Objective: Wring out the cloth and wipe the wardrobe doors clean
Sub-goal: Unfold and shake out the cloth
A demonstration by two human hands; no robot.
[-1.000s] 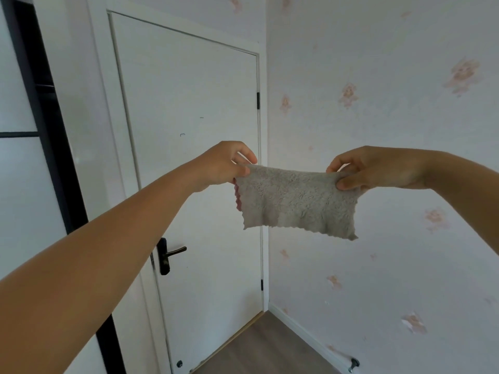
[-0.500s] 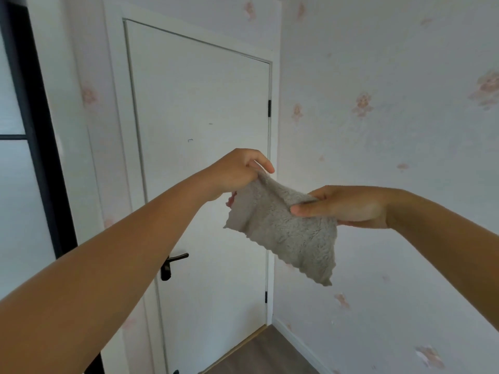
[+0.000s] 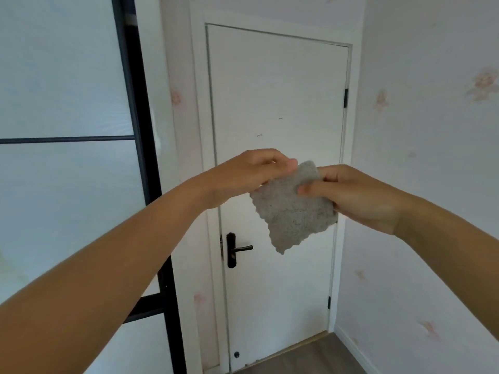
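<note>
The person is holding the grey, fluffy, square microfibre cloth in the air in front of the white flat-panel room door, level with the door's middle and above its dark lever handle. One second ago the cloth was being stretched flat between two hands held well apart; half a second ago the right hand was travelling toward the left. Now the two hands are standing just beside each other, and the cloth is hanging doubled over in a narrower, thicker shape with its free corner pointing down. The left hand is pinching the cloth's upper edge between thumb and curled fingers. The right hand is grasping the doubled layers, thumb pressing on the front face, with the other fingers hidden behind the fabric. The view has also been swinging leftward, so the pale frosted wardrobe door with the black frame, left of the room door, is now filling more of the picture. Judgement: the cloth is being folded into a wiping pad. No dripping is visible, so wringing is probably finished. Wiping is not yet begun, since the cloth is touching neither door and is hanging well apart from the wardrobe panel.
</note>
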